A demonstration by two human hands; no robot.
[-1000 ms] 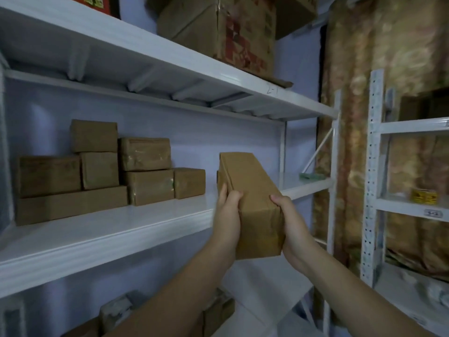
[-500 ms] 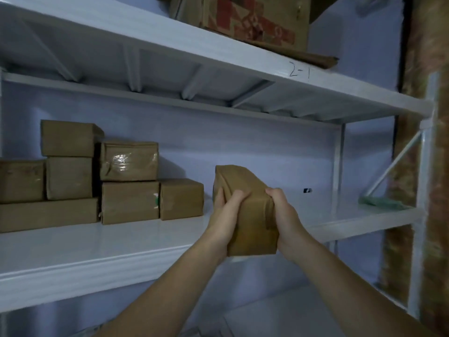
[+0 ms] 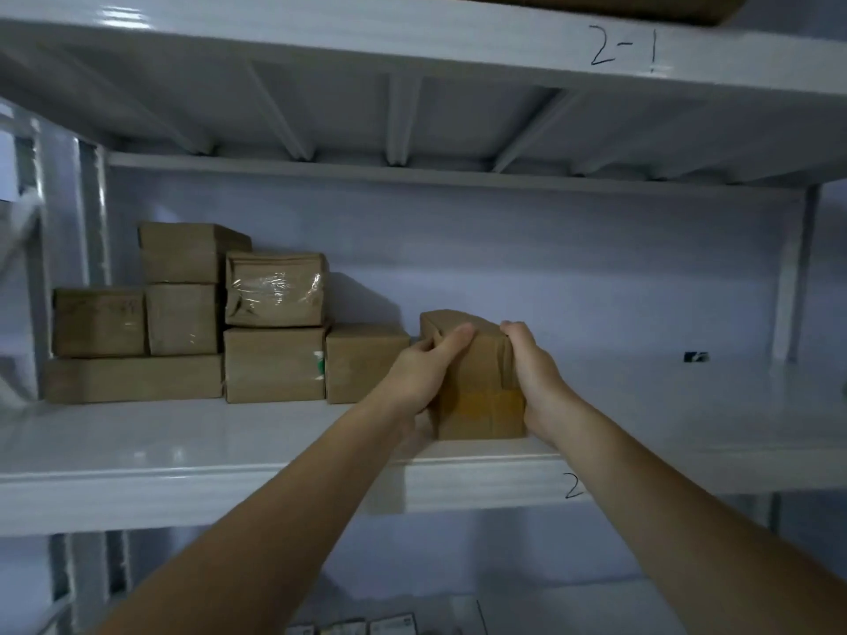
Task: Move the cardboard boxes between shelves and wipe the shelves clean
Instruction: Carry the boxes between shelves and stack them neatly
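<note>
Cardboard box [image 3: 476,382]: long brown parcel, lengthwise front to back on the middle shelf [image 3: 183,442], near end at the front edge, far end pointing toward the back wall; base appears to rest on the shelf surface, though contact under the hands is hidden.
Left hand [image 3: 424,366]: gripping the box's left side, fingers [image 3: 453,341] curled over the top near edge, thumb along the left face.
Right hand [image 3: 534,373]: gripping the box's right side, fingers curled over the top right edge, palm against the right face.
Arms: both reaching up and forward from the bottom of the view, bare to the edge of the picture.
Stack of boxes [image 3: 192,318]: brown parcels at the left part of the same shelf, against the back wall, in up to three layers; one long flat box at the bottom left, smaller ones above.
Taped box [image 3: 275,291]: glossy clear tape on its front, sitting on top of another box in the stack.
Small box [image 3: 362,362]: rightmost of the stack, single layer, just beside the held box's left side, partly behind the left hand.
Upper shelf [image 3: 412,43]: white metal, ribbed underside, handwritten "2-1" [image 3: 623,45] on its front edge.
Middle shelf front edge: handwritten "2" [image 3: 573,485] below the right forearm, the rest hidden.
Small dark item [image 3: 695,357]: far back on the middle shelf, right of the hands, too small to identify.
</note>
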